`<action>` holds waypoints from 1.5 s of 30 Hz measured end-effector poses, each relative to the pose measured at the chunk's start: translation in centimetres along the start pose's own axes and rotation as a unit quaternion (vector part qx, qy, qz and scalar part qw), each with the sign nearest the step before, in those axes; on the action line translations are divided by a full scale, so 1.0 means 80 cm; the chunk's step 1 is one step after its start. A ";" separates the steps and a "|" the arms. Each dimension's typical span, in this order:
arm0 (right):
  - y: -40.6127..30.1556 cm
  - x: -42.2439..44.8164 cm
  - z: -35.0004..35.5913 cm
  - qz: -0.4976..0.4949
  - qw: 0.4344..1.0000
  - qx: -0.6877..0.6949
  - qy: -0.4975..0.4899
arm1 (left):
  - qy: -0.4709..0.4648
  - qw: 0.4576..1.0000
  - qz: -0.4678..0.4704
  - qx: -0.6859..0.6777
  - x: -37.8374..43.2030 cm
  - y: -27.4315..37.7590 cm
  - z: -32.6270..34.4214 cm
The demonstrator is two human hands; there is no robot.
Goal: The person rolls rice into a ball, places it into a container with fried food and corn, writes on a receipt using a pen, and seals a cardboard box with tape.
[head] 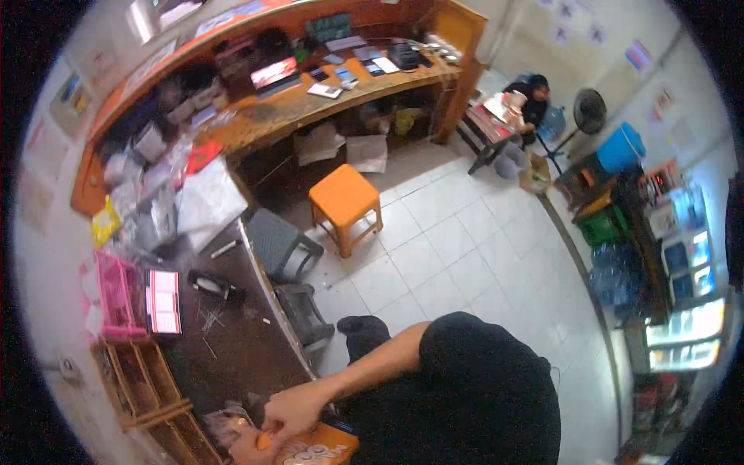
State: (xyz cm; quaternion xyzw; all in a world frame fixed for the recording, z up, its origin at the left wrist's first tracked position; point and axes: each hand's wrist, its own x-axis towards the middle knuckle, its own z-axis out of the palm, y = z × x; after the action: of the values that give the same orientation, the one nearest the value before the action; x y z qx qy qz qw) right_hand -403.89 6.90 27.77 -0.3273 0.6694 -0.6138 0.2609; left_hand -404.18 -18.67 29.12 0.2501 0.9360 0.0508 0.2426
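At the lower edge, my right hand (296, 409) reaches over the dark tabletop (232, 349) with its fingers bent. They meet a small orange object (264, 440) that lies between my two hands. My left hand (247, 449), partly cut off by the frame's rim, is around that object; what it is cannot be made out. Whether the right fingers pinch it is hidden. Close by on the right is an orange box (325, 446) bearing large lettering. Crumpled clear plastic packaging (226, 421) lies just beyond my left hand.
A wooden compartment rack (136, 372) and a pink plastic basket (119, 296) line the wall side. A black tape dispenser-like item (212, 285) lies near scattered thin sticks (209, 319). Grey stools (282, 241) and an orange stool (344, 195) stand beside the table. A person (529, 104) sits far off.
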 end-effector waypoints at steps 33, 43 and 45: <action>0.139 0.045 0.084 0.173 0.948 0.198 0.181 | 0.483 0.849 -0.055 -0.206 -0.068 -0.042 0.058; 0.326 0.097 0.214 0.304 0.893 0.050 0.327 | 0.168 0.918 -0.192 -0.304 0.007 -0.081 0.312; 0.331 0.105 0.216 0.280 0.944 -0.016 0.175 | 0.185 0.919 -0.226 -0.265 0.019 -0.088 0.348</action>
State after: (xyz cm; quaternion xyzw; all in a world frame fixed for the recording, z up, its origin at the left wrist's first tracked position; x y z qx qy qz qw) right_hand -399.46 -9.88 -0.02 -0.0183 0.7791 -0.5523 0.2958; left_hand -395.11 -24.78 2.57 -0.0553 0.9481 0.2858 0.1277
